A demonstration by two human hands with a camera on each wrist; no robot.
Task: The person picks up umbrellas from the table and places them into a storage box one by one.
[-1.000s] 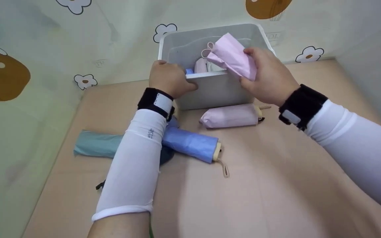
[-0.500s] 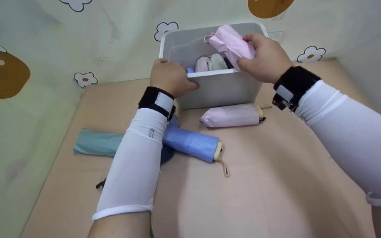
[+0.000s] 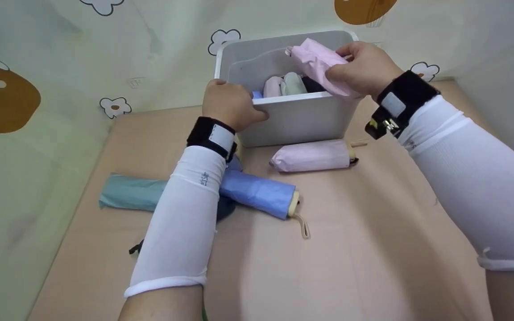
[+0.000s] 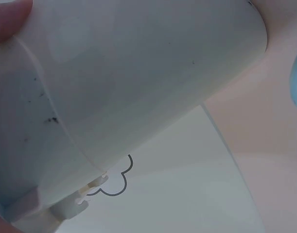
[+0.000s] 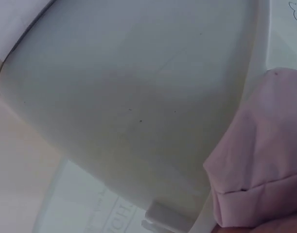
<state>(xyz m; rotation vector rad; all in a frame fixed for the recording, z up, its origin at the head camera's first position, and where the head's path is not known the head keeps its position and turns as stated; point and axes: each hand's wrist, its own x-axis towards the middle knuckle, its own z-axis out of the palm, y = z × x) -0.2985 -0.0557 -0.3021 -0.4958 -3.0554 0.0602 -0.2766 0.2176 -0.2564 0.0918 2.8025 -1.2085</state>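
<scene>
My right hand [image 3: 366,69] pinches a pink folded umbrella [image 3: 317,60] over the right part of a grey plastic bin [image 3: 295,122]. The umbrella is tilted, its strap end pointing up and left; its lower end overlaps the bin's front rim in the head view. My left hand [image 3: 232,104] grips the bin's front left corner, fingers over the rim. Inside the bin show a pale pink umbrella [image 3: 273,87], a pale green one [image 3: 293,84], something black [image 3: 313,84] and a bit of blue. In the right wrist view, pink cloth [image 5: 265,150] lies beside the bin's outer wall.
On the peach table [image 3: 310,276], a light pink umbrella [image 3: 312,156] lies before the bin. A blue umbrella [image 3: 259,194] and a teal one [image 3: 132,192] lie further left, partly behind my left forearm. Behind the bin stands a wall [image 3: 167,58] with flower pictures.
My right hand has risen with the pink umbrella, then shifted slightly right. More of the bin's contents now show. The left hand stays on the rim.
</scene>
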